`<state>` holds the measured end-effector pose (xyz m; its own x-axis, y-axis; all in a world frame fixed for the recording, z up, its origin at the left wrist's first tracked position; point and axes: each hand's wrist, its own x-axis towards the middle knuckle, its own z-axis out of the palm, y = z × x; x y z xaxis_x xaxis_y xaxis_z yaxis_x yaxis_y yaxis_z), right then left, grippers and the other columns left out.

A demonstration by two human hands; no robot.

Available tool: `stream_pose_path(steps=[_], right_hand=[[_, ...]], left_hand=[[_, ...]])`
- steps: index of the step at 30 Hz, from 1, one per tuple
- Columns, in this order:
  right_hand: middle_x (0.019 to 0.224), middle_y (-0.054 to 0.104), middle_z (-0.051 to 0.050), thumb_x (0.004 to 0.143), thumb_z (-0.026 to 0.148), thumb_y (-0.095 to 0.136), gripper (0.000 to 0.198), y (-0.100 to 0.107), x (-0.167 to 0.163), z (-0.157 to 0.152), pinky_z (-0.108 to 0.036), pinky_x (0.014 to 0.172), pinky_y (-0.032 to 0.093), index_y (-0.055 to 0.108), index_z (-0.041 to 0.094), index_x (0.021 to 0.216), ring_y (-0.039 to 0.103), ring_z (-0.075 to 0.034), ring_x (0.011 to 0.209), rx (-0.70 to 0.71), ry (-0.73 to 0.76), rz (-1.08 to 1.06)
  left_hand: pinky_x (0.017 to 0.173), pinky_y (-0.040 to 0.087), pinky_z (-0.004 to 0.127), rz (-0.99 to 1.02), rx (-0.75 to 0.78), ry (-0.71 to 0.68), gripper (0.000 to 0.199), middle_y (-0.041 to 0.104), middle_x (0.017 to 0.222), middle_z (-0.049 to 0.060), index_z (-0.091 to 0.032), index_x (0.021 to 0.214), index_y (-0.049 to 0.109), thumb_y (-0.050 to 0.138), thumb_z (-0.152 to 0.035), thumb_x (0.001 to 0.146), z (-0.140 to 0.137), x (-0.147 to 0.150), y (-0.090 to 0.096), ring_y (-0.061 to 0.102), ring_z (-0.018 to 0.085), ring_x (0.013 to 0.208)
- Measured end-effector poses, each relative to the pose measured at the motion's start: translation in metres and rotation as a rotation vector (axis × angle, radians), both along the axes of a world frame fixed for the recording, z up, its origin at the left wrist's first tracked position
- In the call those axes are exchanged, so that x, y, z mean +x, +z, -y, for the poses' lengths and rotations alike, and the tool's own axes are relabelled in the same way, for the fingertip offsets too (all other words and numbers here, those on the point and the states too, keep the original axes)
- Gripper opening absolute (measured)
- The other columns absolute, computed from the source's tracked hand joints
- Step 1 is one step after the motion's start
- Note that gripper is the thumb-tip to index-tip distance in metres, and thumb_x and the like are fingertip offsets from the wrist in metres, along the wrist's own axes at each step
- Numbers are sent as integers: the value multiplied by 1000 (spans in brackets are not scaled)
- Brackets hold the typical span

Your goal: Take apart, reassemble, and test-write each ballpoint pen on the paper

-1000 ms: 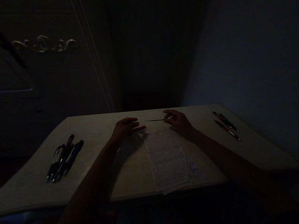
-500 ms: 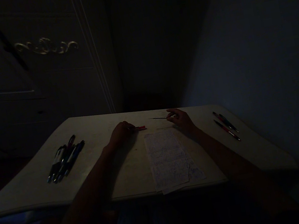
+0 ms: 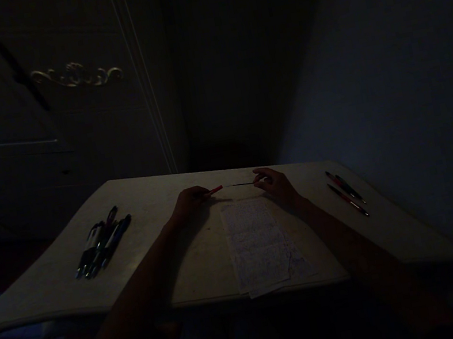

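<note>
My left hand point(image 3: 190, 201) is closed on a short red pen barrel point(image 3: 216, 189), just above the far half of the table, its free end pointing right and tilted slightly up. Facing it, my right hand point(image 3: 275, 185) pinches a thin dark pen refill point(image 3: 242, 184) between thumb and fingertips. The refill lies nearly level, and its pale tip points left at the barrel's end. A small gap separates the two. Below both hands, handwritten sheets of paper point(image 3: 255, 243) rest on the table. Dim light hides the finer detail of the fingers.
A bundle of several pens point(image 3: 101, 243) lies on the left of the pale table point(image 3: 155, 188). A few more pens point(image 3: 348, 199) are near its right edge. Beyond stands a dark cabinet with an ornate handle point(image 3: 78, 76); a wall point(image 3: 402, 74) borders the right side.
My left hand has raised the red barrel off the tabletop and tilted its end upward. The refill in my right hand has come level, in line with the barrel.
</note>
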<state>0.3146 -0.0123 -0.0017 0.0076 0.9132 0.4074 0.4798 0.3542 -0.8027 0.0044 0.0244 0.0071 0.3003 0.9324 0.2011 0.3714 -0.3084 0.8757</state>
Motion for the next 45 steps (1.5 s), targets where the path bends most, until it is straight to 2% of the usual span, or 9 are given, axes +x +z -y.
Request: stream_pose_path(steps=[6, 15, 24, 36, 45], right_hand=[[91, 75, -6, 77, 36, 69, 45, 4, -2, 3, -28, 56, 39, 71, 17, 118, 42, -11, 53, 23, 14, 75], [93, 75, -7, 79, 33, 68, 44, 7, -3, 6, -28, 57, 39, 71, 16, 119, 43, -12, 55, 27, 14, 129], [92, 76, -6, 79, 30, 68, 43, 2, -6, 5, -27, 56, 38, 71, 17, 119, 41, -11, 53, 46, 43, 137], [93, 76, -7, 80, 29, 67, 42, 4, -6, 7, -28, 58, 40, 71, 15, 120, 43, -11, 54, 66, 33, 170], [91, 76, -7, 80, 29, 67, 41, 2, -6, 5, -29, 58, 41, 72, 16, 119, 43, -12, 54, 54, 30, 178]], left_hand=[[75, 50, 31, 18, -31, -2, 14, 75, 88, 10, -18, 78, 78, 80, -30, 70, 2, 2, 1, 67, 24, 86], [79, 51, 32, -11, 1, -6, 11, 76, 91, 11, -20, 77, 78, 78, -29, 71, -1, 0, -3, 68, 25, 89], [81, 53, 39, -45, 111, -48, 22, 77, 91, 12, -20, 84, 80, 74, -38, 74, -13, -4, -22, 70, 28, 88], [82, 54, 37, -56, 100, -23, 18, 76, 93, 13, -15, 85, 80, 76, -27, 72, -8, -2, -12, 70, 26, 88], [79, 55, 36, -51, 116, -31, 14, 76, 92, 11, -20, 83, 80, 76, -27, 72, -9, -3, -14, 70, 24, 85]])
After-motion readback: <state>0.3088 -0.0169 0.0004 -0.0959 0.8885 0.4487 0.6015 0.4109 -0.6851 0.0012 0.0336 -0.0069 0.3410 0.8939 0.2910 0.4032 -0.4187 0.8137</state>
